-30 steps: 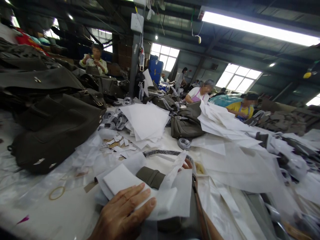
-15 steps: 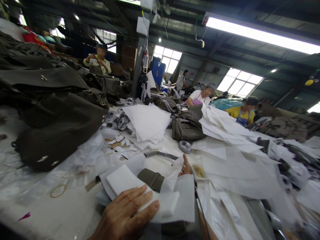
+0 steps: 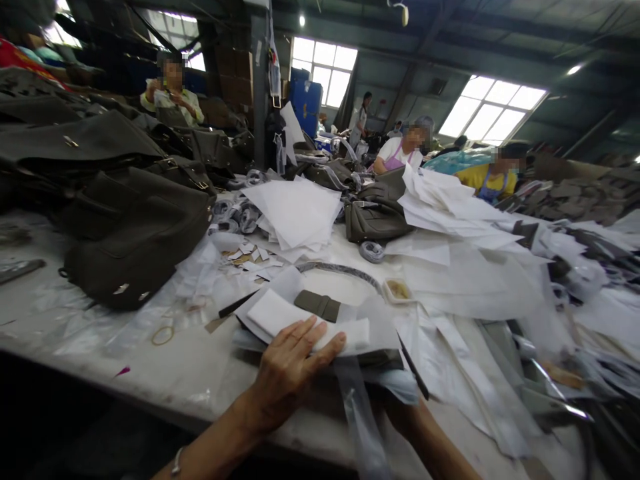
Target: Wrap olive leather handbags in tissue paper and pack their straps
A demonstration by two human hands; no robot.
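An olive-grey bag [image 3: 319, 305] lies at the table's front edge, mostly hidden by white sheets. Its long handle [image 3: 345, 268], wrapped in clear film, arches behind it. My left hand [image 3: 293, 357] rests with fingers stretched on a folded white foam sheet [image 3: 350, 337] that lies across the bag. Thinner white paper [image 3: 380, 319] shows around the foam. At the bag's near right side is my right hand [image 3: 400, 403], its fingers hidden under the bag and a pale bluish sheet [image 3: 403, 385]. A clear plastic strip [image 3: 361, 417] hangs down between my forearms.
Dark bags [image 3: 135, 240] are heaped at the left. Behind the work lie a stack of white paper [image 3: 300, 210], small white cards [image 3: 250, 253], coiled wrapped straps [image 3: 372, 251] and a small dish [image 3: 397, 290]. Loose sheets [image 3: 465, 280] spread over the right. Several people work farther back.
My right hand has left the far side of the bag, by the handle, and is now under its near right side. My left hand stays on the foam. The view has tilted down.
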